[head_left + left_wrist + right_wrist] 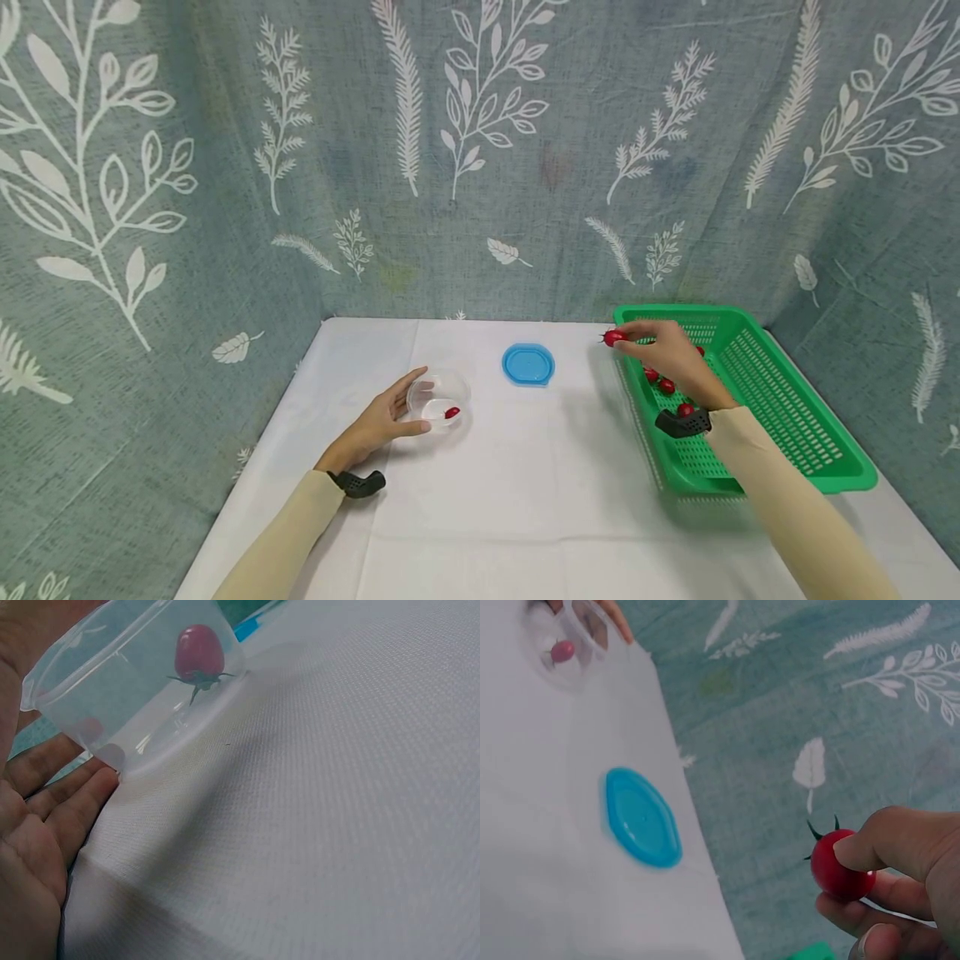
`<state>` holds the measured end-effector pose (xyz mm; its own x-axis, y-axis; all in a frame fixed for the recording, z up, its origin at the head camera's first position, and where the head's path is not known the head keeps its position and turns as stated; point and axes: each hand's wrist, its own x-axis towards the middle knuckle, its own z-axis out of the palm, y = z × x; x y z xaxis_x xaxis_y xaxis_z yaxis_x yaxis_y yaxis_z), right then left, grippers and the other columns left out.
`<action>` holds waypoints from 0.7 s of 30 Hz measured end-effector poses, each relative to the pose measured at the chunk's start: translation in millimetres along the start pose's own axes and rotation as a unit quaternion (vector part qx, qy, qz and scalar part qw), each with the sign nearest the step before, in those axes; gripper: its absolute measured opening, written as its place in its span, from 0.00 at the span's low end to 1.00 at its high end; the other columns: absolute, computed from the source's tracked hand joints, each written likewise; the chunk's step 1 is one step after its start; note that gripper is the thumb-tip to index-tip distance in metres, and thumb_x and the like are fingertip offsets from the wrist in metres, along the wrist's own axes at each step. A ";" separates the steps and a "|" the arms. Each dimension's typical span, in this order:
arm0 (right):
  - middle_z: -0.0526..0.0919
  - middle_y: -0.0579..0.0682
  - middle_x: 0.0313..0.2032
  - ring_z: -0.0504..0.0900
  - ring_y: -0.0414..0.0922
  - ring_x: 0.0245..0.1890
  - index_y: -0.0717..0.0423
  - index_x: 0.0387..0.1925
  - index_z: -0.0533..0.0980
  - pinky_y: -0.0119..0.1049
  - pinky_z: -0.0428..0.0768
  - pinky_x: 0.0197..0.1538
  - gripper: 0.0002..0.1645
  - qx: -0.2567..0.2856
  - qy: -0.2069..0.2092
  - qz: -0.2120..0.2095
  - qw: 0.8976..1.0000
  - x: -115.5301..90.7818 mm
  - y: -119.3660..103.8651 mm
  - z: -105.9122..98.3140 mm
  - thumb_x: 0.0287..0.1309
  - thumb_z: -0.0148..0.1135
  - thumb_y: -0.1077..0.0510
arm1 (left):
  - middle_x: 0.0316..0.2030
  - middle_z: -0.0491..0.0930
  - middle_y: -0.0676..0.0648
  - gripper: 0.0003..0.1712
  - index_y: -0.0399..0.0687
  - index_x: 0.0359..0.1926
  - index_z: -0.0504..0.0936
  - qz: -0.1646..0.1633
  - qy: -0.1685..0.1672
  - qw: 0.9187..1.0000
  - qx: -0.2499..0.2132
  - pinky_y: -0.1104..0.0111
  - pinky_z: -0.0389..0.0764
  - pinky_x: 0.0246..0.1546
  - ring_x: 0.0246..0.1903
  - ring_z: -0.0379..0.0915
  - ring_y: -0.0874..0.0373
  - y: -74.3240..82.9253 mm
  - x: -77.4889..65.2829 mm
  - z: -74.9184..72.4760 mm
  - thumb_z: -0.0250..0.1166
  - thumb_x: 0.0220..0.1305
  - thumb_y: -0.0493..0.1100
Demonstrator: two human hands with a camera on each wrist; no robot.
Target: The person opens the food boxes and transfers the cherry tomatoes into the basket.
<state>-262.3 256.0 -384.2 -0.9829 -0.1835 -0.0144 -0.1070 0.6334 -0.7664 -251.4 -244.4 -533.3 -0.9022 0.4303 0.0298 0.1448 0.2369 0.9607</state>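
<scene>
A clear plastic container (459,385) stands on the white table, and my left hand (377,425) holds it from the left, thumb at the near side and fingers behind. Inside lies one cherry tomato (199,654) with a green stalk, seen through the wall in the left wrist view. Between thumb and fingertips, my right hand (675,357) pinches another red cherry tomato (837,871), its green stalk pointing away from the palm. That hand is raised over the left rim of a green basket (847,479), where several more cherry tomatoes (667,386) lie, partly hidden by the arm.
A blue lid (528,366) lies on the white tabletop (495,492), between the container and the basket. Grey-green curtains (480,250) with white leaf prints hang behind the table and at both sides.
</scene>
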 end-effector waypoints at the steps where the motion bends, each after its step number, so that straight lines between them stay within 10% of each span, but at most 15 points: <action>1: 0.73 0.54 0.68 0.74 0.56 0.60 0.49 0.64 0.79 0.54 0.80 0.54 0.29 -0.002 0.001 0.005 1.000 -0.9 2.7 -1.0 0.69 0.65 0.39 | 0.81 0.44 0.52 0.58 0.73 0.81 0.52 0.000 0.001 1.000 -0.001 0.50 0.50 0.78 0.79 0.42 0.46 -0.1 -0.1 0.1 0.79 0.59 0.47; 21: 0.77 0.60 0.64 0.78 0.60 0.59 0.56 0.67 0.75 0.58 0.81 0.55 0.34 -0.011 0.022 0.031 0.999 -17.1 38.9 -23.8 0.70 0.64 0.39 | 0.81 0.43 0.52 0.59 0.68 0.82 0.52 -0.002 0.004 1.000 -0.005 0.51 0.52 0.77 0.79 0.42 0.46 -1.0 -0.3 1.4 0.79 0.59 0.47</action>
<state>-253.2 301.6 -398.4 -0.9934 -0.1098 -0.0324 -0.0484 0.6592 -0.7504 -250.7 -243.5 -534.6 -0.9061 0.4222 0.0280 0.1373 0.2308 0.9633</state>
